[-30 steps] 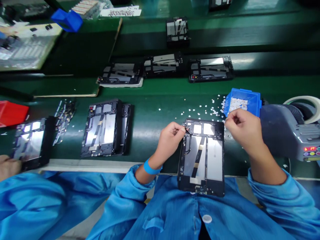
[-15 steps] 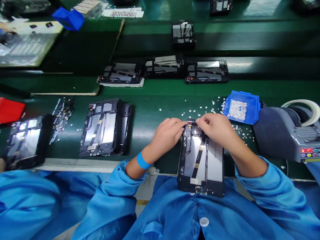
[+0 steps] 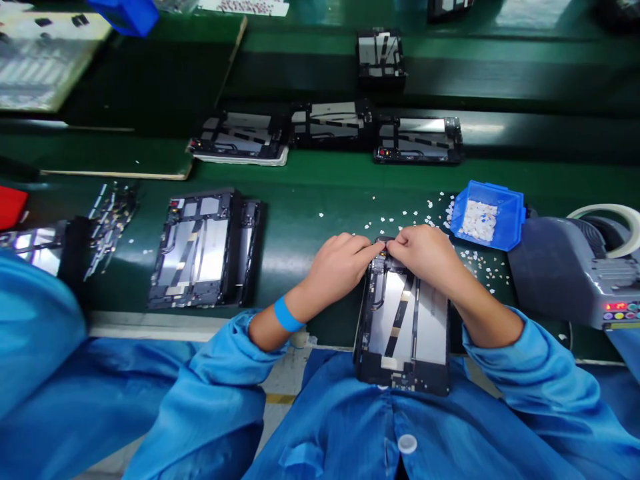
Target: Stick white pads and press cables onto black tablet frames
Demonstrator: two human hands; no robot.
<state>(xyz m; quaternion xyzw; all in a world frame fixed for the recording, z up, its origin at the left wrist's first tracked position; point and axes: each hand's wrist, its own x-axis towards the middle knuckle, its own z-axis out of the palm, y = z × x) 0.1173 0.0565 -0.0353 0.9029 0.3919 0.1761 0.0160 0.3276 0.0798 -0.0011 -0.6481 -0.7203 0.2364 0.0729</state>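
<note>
Two bare hands meet at the far end of an opened tablet frame point(image 3: 403, 327) that lies lengthwise at the near edge of the green tabletop point(image 3: 310, 207), its near end over the blue coat. Left hand point(image 3: 340, 263) and right hand point(image 3: 425, 253) both have their fingertips pinched together at the frame's top left corner; whether either grip holds a small part cannot be told. A blue bin point(image 3: 510, 217) of white bits sits just right, beside a grey tape dispenser point(image 3: 565, 273).
</note>
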